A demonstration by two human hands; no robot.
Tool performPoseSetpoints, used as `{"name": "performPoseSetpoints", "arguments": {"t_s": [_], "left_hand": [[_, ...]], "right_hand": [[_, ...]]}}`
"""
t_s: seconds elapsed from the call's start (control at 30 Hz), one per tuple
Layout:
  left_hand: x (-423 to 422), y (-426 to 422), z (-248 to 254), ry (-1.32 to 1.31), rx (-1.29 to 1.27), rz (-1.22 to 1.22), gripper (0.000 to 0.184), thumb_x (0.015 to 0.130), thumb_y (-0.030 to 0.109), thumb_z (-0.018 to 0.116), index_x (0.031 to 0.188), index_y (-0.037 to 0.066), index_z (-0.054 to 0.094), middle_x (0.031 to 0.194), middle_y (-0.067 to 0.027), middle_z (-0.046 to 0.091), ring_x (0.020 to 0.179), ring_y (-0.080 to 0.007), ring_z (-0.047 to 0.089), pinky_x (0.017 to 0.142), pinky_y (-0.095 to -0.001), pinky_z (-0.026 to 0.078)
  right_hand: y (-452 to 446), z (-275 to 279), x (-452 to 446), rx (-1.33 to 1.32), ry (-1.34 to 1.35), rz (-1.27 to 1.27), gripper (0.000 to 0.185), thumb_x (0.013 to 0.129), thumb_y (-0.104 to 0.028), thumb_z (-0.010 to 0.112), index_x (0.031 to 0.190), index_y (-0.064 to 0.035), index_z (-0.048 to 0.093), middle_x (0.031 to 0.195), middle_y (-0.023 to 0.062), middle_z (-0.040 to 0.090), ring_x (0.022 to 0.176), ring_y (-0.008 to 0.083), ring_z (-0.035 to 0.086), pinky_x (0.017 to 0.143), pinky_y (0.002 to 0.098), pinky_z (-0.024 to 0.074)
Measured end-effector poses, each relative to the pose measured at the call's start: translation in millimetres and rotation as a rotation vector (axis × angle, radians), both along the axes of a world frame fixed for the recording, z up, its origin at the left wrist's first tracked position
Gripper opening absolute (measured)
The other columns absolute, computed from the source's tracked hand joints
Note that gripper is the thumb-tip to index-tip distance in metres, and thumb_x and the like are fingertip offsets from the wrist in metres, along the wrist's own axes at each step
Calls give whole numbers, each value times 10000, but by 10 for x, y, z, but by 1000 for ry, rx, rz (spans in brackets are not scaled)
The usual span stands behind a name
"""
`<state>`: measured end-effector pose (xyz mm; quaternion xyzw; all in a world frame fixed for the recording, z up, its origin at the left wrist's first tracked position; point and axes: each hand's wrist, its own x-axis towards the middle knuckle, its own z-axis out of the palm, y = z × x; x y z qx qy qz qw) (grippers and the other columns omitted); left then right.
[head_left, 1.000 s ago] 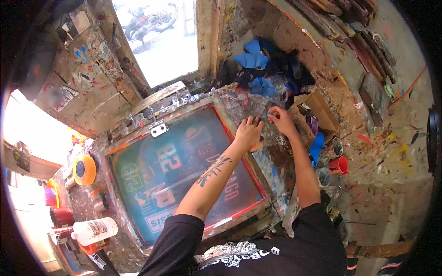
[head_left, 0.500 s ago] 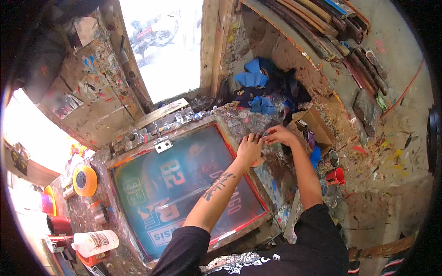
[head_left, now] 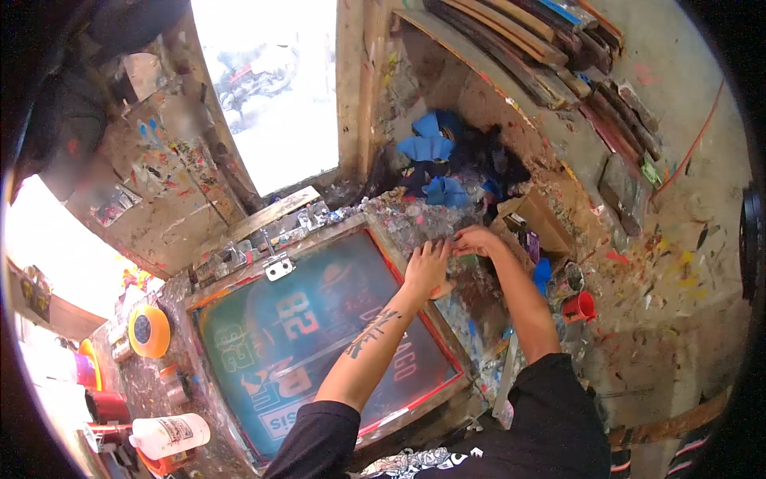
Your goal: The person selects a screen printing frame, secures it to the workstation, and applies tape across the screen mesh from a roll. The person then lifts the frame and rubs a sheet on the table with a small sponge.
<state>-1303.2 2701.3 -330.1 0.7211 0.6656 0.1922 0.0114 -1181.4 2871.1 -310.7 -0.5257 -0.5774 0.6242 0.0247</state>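
Note:
My left hand [head_left: 427, 270], back up and tattooed forearm below it, is at the right rim of a framed printing screen [head_left: 460, 375]. Its fingers curl over and away from me, with the thumb out to the side; what lies under them is hidden. Close against those fingertips is my right hand [head_left: 476, 241], thumb and fingers pinched together. Something small may be between the hands, but I cannot make it out. The screen lies on the bench under a metal hinge clamp [head_left: 279, 267], with reversed lettering and numbers in its mesh.
An open cardboard box [head_left: 549, 227], blue rags [head_left: 431, 144] and a red cup [head_left: 578, 306] are beyond and right of my hands. A metal strip [head_left: 507, 375] lies near my right elbow. Orange tape [head_left: 149, 331] and a white jug [head_left: 171, 434] stand at left.
My right hand has shifted slightly left, closer to the left fingertips. My left hand stays almost in place. The whole view has moved a little.

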Motion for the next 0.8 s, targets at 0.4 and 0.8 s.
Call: {"name": "performPoseSetpoints", "arguments": {"t_s": [0.4, 0.8], "left_hand": [[9, 266, -292, 98, -53, 12, 660, 617, 599, 717, 985, 52, 750, 1353, -85, 494, 1233, -302, 427, 953, -447, 422], [30, 181, -236, 46, -11, 42, 677, 633, 661, 718, 966, 72, 752, 1373, -79, 479, 1199, -297, 439, 933, -440, 431]], "right_hand": [[89, -193, 46, -24, 49, -49, 290, 844, 26, 667, 1091, 35, 514, 948, 173, 691, 840, 263, 711, 692, 366, 635], [20, -24, -23, 6, -78, 0, 389, 861, 5, 665, 1207, 19, 487, 973, 159, 663, 841, 252, 702, 717, 371, 636]]}}
